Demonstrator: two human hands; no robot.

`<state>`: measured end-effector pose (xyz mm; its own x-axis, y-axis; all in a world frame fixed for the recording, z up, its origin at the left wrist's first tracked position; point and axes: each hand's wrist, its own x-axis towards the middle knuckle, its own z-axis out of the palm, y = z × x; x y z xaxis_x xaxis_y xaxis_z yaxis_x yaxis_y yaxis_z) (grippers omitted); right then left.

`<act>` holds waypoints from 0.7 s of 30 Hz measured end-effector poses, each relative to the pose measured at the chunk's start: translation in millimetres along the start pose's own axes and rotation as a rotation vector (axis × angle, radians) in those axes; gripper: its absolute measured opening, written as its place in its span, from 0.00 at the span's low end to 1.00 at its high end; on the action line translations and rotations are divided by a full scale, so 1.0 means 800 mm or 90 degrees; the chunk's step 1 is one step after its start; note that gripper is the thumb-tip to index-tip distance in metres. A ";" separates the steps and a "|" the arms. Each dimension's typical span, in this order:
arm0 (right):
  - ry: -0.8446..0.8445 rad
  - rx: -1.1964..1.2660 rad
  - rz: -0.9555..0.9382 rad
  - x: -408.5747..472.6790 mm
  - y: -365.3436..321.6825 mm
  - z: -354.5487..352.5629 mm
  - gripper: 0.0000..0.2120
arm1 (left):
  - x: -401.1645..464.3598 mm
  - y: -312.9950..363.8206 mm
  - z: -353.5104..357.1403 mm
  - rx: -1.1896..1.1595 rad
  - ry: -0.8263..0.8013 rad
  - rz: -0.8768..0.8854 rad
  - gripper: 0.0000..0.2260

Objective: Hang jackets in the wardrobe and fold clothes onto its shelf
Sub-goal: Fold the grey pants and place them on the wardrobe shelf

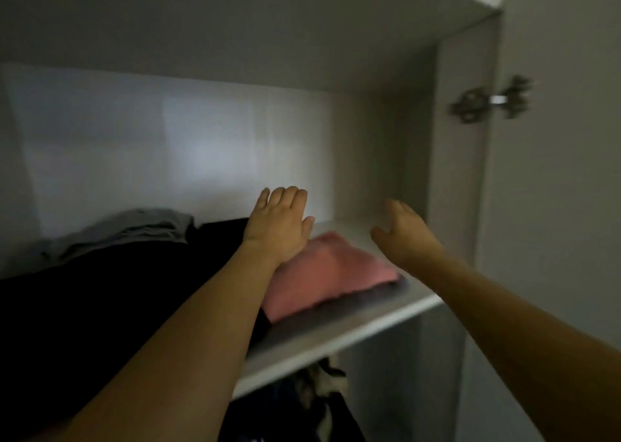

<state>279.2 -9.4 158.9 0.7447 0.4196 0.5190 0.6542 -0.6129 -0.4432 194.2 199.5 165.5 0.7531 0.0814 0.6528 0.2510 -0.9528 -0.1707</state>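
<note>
Here we reach both hands, left hand and right hand, fingers spread and holding nothing, over the folded pink garment lying on the wardrobe shelf beside dark clothes; next, we judge, comes fetching another piece.

1. A dim home setting, most likely a bedroom, seen from inside an open white wardrobe.
2. A white shelf crosses the wardrobe and carries folded household clothes: a pink garment, a large black pile and a grey garment behind it.
3. More clothing sits in the compartment under the shelf.
4. A metal hinge joins the open door to the wardrobe's right side.
</note>
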 end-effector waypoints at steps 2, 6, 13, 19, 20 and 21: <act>0.005 -0.028 0.032 -0.053 0.042 -0.044 0.31 | -0.019 0.070 -0.017 -0.020 -0.005 0.025 0.24; 0.000 -0.071 0.052 -0.168 0.120 -0.125 0.28 | -0.064 0.213 -0.046 -0.070 0.007 0.078 0.25; 0.024 -0.176 0.153 -0.386 0.234 -0.254 0.26 | -0.155 0.464 -0.063 -0.177 -0.052 0.228 0.27; 0.048 -0.247 0.312 -0.599 0.311 -0.369 0.26 | -0.253 0.664 -0.125 -0.260 -0.053 0.381 0.27; 0.058 -0.250 0.333 -0.637 0.317 -0.390 0.26 | -0.274 0.694 -0.142 -0.276 -0.049 0.401 0.26; 0.068 -0.254 0.350 -0.676 0.324 -0.411 0.26 | -0.294 0.724 -0.159 -0.294 -0.051 0.418 0.26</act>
<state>2.5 -615.2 4.3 0.9238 -0.0791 0.3746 0.0708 -0.9262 -0.3702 85.1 -408.4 6.8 0.7051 -0.5330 0.4677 -0.5213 -0.8367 -0.1678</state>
